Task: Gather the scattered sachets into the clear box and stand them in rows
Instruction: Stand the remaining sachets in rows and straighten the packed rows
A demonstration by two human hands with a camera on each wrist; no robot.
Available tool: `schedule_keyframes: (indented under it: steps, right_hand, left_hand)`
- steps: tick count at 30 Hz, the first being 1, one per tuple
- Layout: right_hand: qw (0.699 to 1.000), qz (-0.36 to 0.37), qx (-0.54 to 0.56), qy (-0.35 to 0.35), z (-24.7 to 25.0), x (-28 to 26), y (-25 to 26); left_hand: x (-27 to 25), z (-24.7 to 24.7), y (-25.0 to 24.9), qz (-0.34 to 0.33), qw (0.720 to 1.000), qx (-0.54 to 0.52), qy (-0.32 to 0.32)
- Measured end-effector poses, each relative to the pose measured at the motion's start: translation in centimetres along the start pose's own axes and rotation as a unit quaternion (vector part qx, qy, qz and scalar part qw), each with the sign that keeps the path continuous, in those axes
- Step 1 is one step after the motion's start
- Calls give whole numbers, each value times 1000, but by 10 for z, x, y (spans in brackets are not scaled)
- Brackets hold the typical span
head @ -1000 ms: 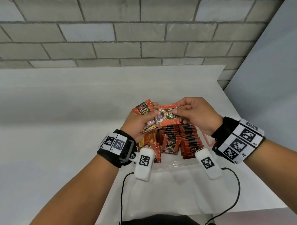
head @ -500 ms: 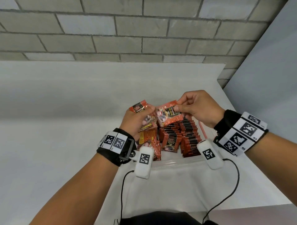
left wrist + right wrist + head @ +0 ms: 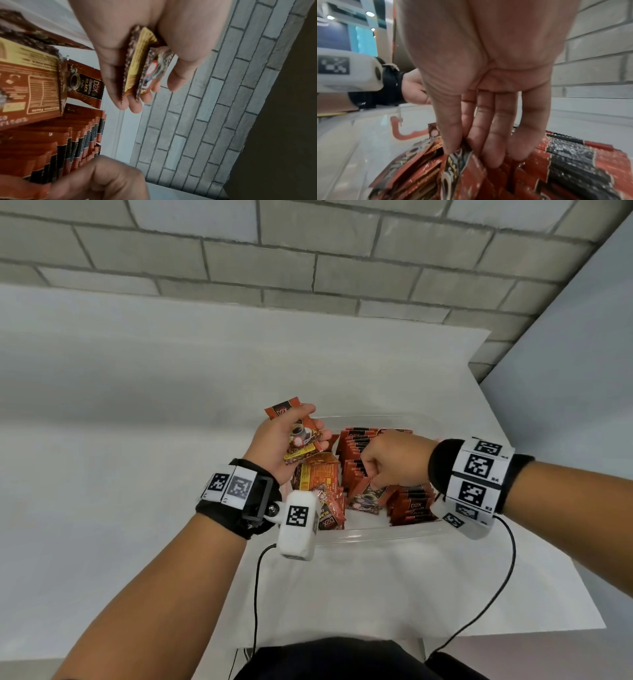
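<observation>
Now my right hand (image 3: 394, 462) has carried one sachet (image 3: 368, 497) down into the rows, fingers pinching it; my left hand (image 3: 279, 445) grips spares.

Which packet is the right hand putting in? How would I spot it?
Find the clear box on the white table; its right side holds upright rows of red sachets. The right hand reaches into the middle row, pinching one sachet. Unlike its neighbours, that one leans with its coffee-cup picture facing you.
</observation>
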State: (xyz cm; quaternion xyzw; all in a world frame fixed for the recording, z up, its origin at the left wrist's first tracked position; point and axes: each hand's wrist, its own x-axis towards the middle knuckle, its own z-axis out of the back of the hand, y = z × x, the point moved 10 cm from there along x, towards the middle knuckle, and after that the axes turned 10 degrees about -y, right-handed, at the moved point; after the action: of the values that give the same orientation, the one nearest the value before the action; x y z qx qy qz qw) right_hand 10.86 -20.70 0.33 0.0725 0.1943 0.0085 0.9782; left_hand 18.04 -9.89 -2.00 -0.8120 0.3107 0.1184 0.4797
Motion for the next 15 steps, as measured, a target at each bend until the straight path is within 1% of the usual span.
schedule_keyframes:
  steps: [6,10,15]
  right_hand:
    - [995,29,-95,32,-13,4,11]
    - [983,63,-158,67,-23,1,20]
    - [974,90,-196,69,-24,1,25]
  left_hand:
    - [1,0,-2,7,1000,-11,0]
    - [2,0,-1,8,1000,-7,5]
    - [3,0,0,9,1000,1,7]
